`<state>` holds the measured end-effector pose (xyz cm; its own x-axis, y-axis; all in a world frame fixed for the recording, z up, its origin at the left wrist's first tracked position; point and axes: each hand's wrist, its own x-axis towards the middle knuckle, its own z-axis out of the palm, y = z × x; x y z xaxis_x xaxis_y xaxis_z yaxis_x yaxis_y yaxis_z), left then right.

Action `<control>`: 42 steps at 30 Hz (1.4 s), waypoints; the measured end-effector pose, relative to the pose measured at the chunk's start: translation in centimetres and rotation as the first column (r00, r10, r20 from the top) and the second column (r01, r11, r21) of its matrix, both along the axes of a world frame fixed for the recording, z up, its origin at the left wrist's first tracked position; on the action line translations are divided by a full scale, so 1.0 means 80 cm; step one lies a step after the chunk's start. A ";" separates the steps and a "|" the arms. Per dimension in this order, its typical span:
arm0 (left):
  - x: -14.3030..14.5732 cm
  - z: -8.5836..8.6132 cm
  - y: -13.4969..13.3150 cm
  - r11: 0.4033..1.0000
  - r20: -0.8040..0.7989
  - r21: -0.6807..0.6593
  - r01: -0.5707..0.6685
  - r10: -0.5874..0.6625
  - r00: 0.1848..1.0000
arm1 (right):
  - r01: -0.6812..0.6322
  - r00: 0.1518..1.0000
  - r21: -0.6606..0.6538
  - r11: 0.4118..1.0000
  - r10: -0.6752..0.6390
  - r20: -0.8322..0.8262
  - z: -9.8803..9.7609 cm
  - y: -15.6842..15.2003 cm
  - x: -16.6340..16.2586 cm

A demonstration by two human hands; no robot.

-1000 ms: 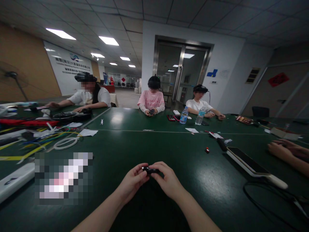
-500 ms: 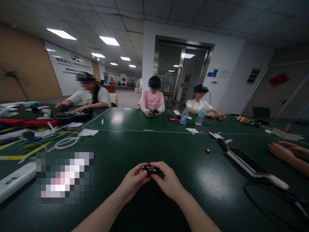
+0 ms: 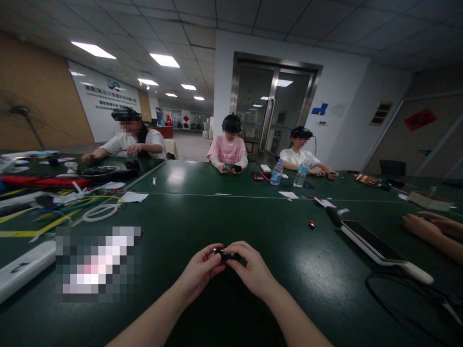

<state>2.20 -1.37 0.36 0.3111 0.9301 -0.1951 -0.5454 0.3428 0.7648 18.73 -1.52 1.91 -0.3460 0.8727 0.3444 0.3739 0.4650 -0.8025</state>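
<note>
Both my hands meet just above the dark green table (image 3: 202, 212), close to its near edge. My left hand (image 3: 200, 270) pinches the left end of a small black object (image 3: 227, 254), fingers curled round it. My right hand (image 3: 251, 271) grips the same black object from the right, thumb and fingers closed over it. The object is mostly hidden by my fingers, so I cannot make out what it is.
Three people sit along the far side, with two water bottles (image 3: 276, 173) near them. Another person's hands (image 3: 430, 227) rest at the right. A white power strip (image 3: 383, 251) and a small red item (image 3: 310, 224) lie right of centre; cables (image 3: 97, 212) clutter the left.
My hands stay in place on the black object, with only small finger shifts. The person at the far left has lifted a hand off the table.
</note>
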 end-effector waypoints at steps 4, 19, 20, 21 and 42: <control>0.001 0.002 -0.001 1.000 -0.009 0.001 -0.013 0.013 1.000 | 0.003 1.000 0.007 1.000 -0.003 -0.004 -0.002 0.001 0.000; -0.001 -0.004 0.001 1.000 -0.015 0.018 0.006 -0.006 1.000 | 0.009 0.999 -0.010 1.000 -0.008 0.040 0.002 -0.001 0.000; -0.001 -0.002 0.001 1.000 -0.019 0.012 0.003 -0.003 1.000 | 0.007 0.999 -0.013 1.000 -0.007 0.040 0.002 -0.001 0.001; -0.001 -0.001 0.000 1.000 -0.020 0.008 0.002 -0.002 1.000 | 0.005 0.999 -0.013 1.000 -0.004 0.039 0.002 -0.001 0.001; -0.002 -0.008 0.002 0.999 0.055 0.043 0.030 -0.032 0.998 | 0.015 0.999 0.055 0.998 -0.013 -0.041 -0.002 0.002 0.002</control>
